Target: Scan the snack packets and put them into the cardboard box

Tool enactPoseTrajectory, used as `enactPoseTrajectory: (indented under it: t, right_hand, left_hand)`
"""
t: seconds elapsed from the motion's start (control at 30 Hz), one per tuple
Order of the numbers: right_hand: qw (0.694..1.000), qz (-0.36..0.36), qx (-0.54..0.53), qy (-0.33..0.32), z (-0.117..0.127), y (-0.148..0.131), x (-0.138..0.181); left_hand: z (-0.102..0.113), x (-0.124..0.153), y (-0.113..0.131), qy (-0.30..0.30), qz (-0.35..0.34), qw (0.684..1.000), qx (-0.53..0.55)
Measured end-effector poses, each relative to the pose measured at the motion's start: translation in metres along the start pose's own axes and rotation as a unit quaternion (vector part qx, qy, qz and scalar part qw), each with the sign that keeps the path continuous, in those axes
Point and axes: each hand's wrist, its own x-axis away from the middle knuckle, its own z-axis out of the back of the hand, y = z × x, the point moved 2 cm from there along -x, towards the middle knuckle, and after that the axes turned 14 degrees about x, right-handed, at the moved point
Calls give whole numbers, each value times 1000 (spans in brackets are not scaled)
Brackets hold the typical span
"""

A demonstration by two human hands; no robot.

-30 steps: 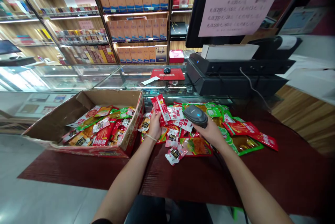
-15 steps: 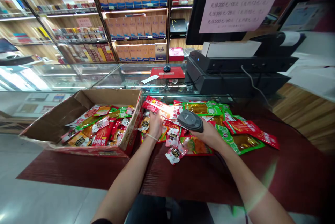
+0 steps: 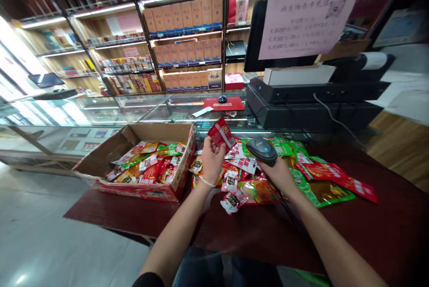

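My left hand [image 3: 213,160] is closed on a red snack packet [image 3: 221,135], held up with a white barcode patch facing me. In my right hand [image 3: 279,173] is a dark grey barcode scanner [image 3: 262,149], its head pointing left towards the packet and a small blue light showing on top. Under both hands lies a heap of snack packets, with green-edged packets [image 3: 321,191], red packets [image 3: 321,171] and small white-and-pink sachets [image 3: 231,202]. To the left stands an open cardboard box [image 3: 134,191] with more mixed snack packets [image 3: 150,168] in it.
The dark red tabletop [image 3: 234,233] carries the heap and the box. Behind it is a glass counter [image 3: 157,110] with a mouse [image 3: 222,99] on a red mat [image 3: 236,104]. A monitor with a pink notice [image 3: 301,23] stands above black till equipment [image 3: 311,108] at the right.
My left hand has lifted and turned the red packet from lying lengthwise to upright. The scanner's beam lit it before and no longer shows. The view has tilted up and shifted left.
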Motion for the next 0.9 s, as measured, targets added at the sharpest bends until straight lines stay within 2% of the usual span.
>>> enactPoseTrajectory:
  t: [0.1, 0.2, 0.27, 0.37, 0.43, 0.53, 0.6, 0.67, 0.8, 0.9]
  right_hand:
    - [999, -26, 1, -30, 1, -9, 0]
    - [997, -30, 1, -70, -1, -20, 0]
    - [997, -22, 4, -75, -2, -27, 0]
    - [996, -13, 11, -84, -5, -35, -1]
    - [996, -7, 17, -84, -6, -41, 0]
    - [998, 18, 13, -64, -6, -51, 2]
    - [998, 35, 3, -50, -4, -56, 4]
    - [998, 36, 4, -53, -2, -58, 8]
    - [997, 11, 25, -74, 6, -53, 20]
    - [996, -10, 38, -79, 16, -44, 33]
  left_hand:
    - [6, -2, 55, -43, -41, 997, -54]
    - [30, -7, 104, -66, -78, 972, -210]
    - [53, -13, 128, -50, -114, 925, -359]
    - [95, -23, 149, 14, -146, 822, -551]
    - [123, -29, 152, 30, -120, 766, -631]
    - [155, -34, 142, -40, -30, 727, -685]
    - [162, -31, 134, -86, -5, 728, -680]
    - [156, -24, 131, -101, -34, 749, -654]
    - [114, -1, 133, -129, -129, 802, -569]
    - [78, 18, 124, -177, -135, 837, -499]
